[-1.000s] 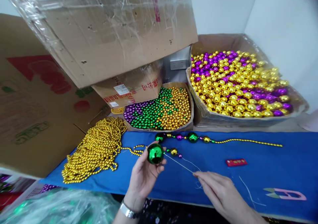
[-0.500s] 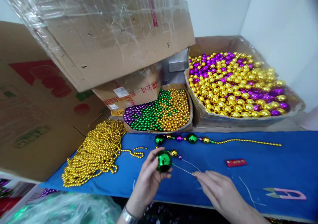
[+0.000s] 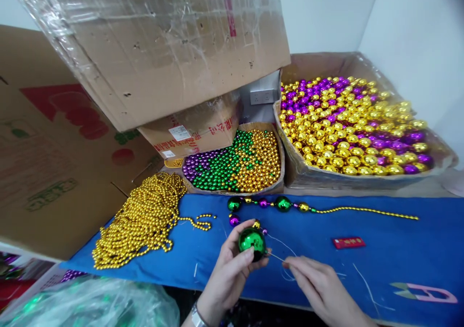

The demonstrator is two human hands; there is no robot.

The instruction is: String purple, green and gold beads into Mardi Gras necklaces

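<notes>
A blue cloth (image 3: 152, 264) lies spread below. Over it, the left hand (image 3: 230, 271) has its fingers half closed in a curve; the right hand (image 3: 321, 281) has its fingers pressed together. The shiny green ball (image 3: 251, 242) sits in the left hand, gripped by thumb and fingers. From its right side, a thin rod (image 3: 276, 257) reaches the right fingertips, which pinch it.

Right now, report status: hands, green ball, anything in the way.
Left hand holding large green ball. Right hand pinching thin strand beside it. Beaded string beyond ball, partly hidden. No obstruction seen.
</notes>
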